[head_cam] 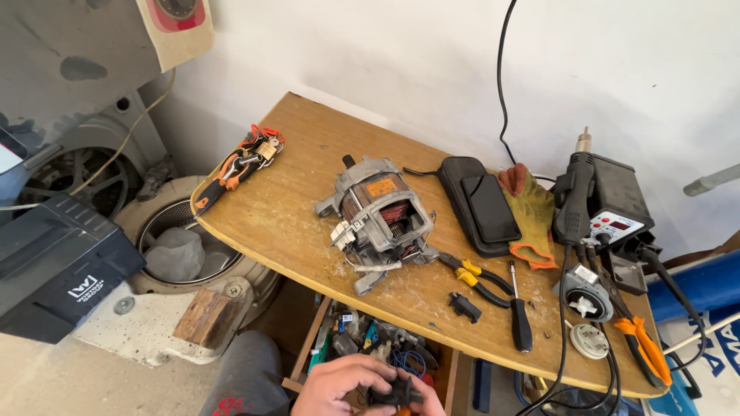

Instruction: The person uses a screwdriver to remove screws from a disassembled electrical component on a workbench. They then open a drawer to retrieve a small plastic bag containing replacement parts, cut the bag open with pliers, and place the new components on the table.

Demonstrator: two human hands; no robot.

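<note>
Both hands meet at the bottom edge of the head view, below the front of a wooden workbench (pixel 308 223). Fingers of the left hand (pixel 335 385) curl closed around a small black plastic part (pixel 395 393), while the right hand (pixel 428 402), mostly cut off by the frame, presses against the same part from the other side; how its fingers sit cannot be told. A dark trouser knee (pixel 247 374) shows just left of them. Directly behind the hands, an open drawer (pixel 370 339) under the bench is crammed with small tools and wire. On the benchtop near its front edge lie a black-handled screwdriver (pixel 520 312), yellow-handled pliers (pixel 474 279) and a small black clip (pixel 465 306). An electric motor (pixel 379 218) with exposed copper windings sits at the centre of the bench. Toward the right end rest two round plastic parts (pixel 586 320), orange-handled cutters (pixel 644 348) and a hot-air soldering station (pixel 609 202) with its black handpiece upright. A flat black case (pixel 478 204) and a yellow-green work glove (pixel 532 212) lie farther back, near the white wall. At the bench's far left corner sits a bundle of orange-handled tools (pixel 239 166). Beyond it, on the floor, lies a washing machine drum (pixel 181 243).
</note>
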